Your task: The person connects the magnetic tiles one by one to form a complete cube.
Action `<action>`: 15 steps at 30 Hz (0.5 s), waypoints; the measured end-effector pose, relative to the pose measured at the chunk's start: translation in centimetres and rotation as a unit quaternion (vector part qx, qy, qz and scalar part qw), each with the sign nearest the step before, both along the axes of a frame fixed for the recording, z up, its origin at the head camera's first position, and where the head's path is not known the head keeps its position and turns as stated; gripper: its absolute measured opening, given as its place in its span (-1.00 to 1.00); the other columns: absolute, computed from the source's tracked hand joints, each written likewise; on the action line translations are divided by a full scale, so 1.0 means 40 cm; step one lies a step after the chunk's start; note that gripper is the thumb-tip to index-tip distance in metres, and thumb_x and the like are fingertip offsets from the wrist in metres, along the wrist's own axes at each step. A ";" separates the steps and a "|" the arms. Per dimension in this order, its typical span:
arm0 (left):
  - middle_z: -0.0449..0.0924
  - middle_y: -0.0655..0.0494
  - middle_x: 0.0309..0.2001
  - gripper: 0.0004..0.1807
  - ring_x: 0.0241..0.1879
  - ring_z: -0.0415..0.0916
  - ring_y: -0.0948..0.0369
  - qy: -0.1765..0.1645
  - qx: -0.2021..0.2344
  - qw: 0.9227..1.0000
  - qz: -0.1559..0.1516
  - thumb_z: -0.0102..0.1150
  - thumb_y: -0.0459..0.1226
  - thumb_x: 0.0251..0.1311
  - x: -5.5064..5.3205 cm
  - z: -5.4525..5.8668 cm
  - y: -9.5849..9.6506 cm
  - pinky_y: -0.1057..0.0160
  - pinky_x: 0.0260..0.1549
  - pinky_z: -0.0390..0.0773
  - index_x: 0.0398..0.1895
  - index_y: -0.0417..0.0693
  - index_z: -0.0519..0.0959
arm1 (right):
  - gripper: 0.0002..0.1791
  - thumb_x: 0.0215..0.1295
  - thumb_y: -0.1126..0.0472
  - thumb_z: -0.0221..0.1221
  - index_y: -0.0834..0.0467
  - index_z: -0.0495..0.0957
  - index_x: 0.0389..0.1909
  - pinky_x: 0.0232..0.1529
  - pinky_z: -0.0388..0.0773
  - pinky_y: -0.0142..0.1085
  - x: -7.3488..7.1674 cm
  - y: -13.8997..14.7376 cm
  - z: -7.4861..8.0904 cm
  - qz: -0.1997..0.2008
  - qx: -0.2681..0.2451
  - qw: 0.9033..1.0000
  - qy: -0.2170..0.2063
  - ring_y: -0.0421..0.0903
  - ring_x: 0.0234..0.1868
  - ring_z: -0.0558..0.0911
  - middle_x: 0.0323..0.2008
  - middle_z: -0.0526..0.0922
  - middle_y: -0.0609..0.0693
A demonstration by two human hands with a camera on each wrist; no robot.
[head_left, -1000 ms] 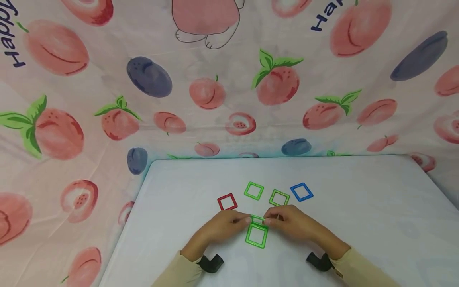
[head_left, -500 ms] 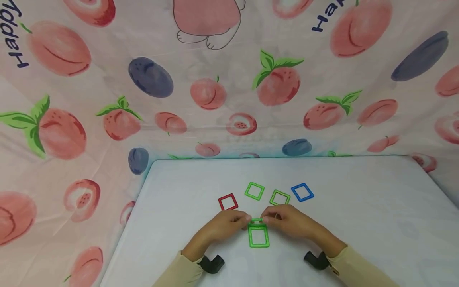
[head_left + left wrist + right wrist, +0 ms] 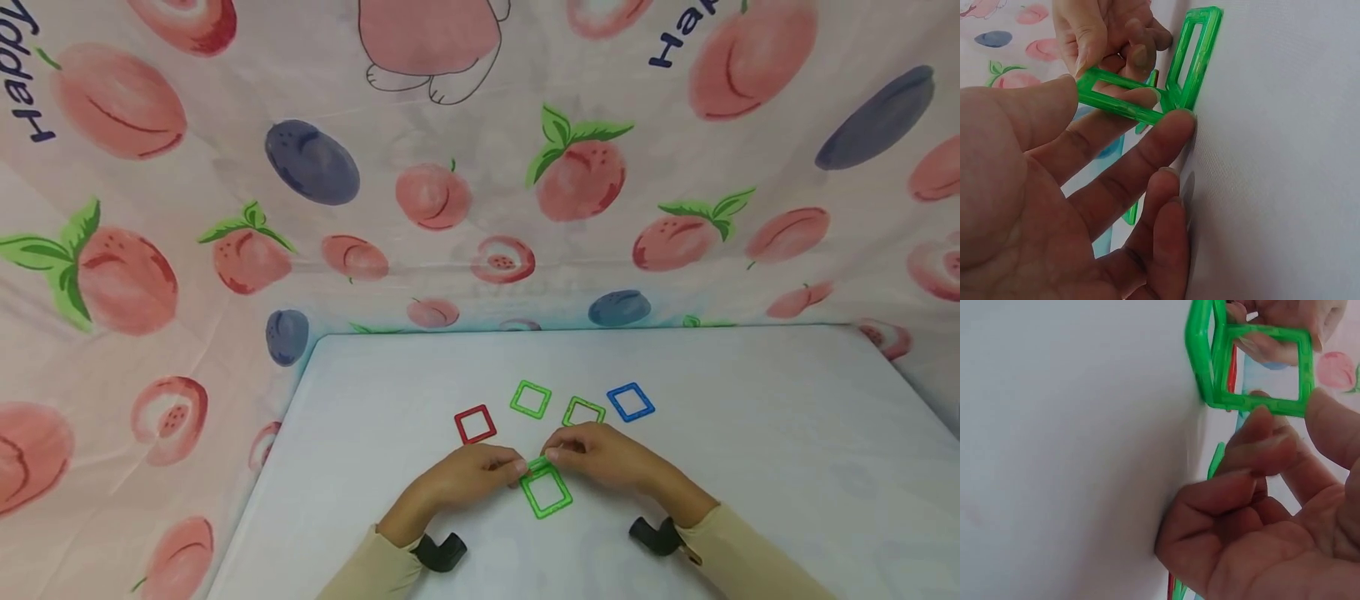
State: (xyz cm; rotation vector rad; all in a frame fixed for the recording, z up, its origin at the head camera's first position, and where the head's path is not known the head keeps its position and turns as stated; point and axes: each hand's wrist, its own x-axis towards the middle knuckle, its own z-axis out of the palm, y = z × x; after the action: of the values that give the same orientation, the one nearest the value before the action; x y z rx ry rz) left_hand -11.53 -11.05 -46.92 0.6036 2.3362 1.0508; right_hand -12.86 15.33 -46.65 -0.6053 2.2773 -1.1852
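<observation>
Standing green square (image 3: 1306, 369): up on its edge between the two hands, over the white table (image 3: 375, 400)
Flat green square (image 3: 555, 509): on the person's side of the standing one, edge touching edge, so the two look like a half-open book (if it sits right down on the table or floats a tiny bit, I cannot tell)
Fold line: a square has no long way, so look at the line where the two meet; it goes from hand to hand, and its right end is a bit farther from the person
Left hand (image 3: 465, 477): thumb and finger pinch the left end of the standing green square, with the next fingertip close by the fold line
Right hand (image 3: 603, 457): thumb and finger pinch the right end of the same square, and the other fingers curl in
Nearer hand: one hand at each end, but the left fingers look a bit closer to the flat green square
Red square (image 3: 491, 420): just past the left hand
Other squares: a light green one (image 3: 526, 412) farther back, a second green one (image 3: 588, 402) partly behind the right hand, and a blue one (image 3: 641, 415) off to the right
</observation>
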 end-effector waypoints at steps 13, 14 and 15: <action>0.67 0.33 -0.35 -0.67 -0.25 0.47 0.41 -0.002 -0.009 1.000 -0.022 0.03 0.11 0.48 0.005 0.004 0.006 0.33 -0.19 0.43 -0.29 0.23 0.70 | -0.77 0.51 -0.05 0.16 -0.06 0.72 -0.07 -0.15 0.46 -0.35 -0.009 -0.012 0.011 -0.008 0.002 1.000 -0.028 -0.12 -0.12 0.56 -0.18 0.72 -0.08; 0.68 0.33 -0.35 -0.67 -0.25 0.47 0.42 -0.002 -0.008 1.000 -0.025 0.04 0.10 0.48 0.006 0.005 0.006 0.33 -0.19 0.43 -0.28 0.23 0.71 | -0.77 0.51 -0.05 0.16 -0.06 0.72 -0.08 -0.16 0.46 -0.35 -0.009 -0.013 0.011 -0.009 0.004 1.000 -0.028 -0.12 -0.13 0.57 -0.19 0.72 -0.08; 0.68 0.34 -0.35 -0.68 -0.25 0.48 0.42 -0.002 -0.008 1.000 -0.027 0.04 0.10 0.48 0.006 0.005 0.007 0.34 -0.18 0.44 -0.28 0.22 0.71 | -0.76 0.51 -0.05 0.16 -0.07 0.73 -0.08 -0.17 0.47 -0.35 -0.009 -0.013 0.010 -0.009 0.006 1.000 -0.028 -0.12 -0.13 0.58 -0.20 0.73 -0.08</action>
State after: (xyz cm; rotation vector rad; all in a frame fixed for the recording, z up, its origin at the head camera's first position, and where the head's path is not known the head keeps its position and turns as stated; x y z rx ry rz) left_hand -11.27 -10.77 -46.71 0.6530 2.3088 1.0089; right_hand -13.22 14.81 -46.24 -0.5428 2.2457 -1.1817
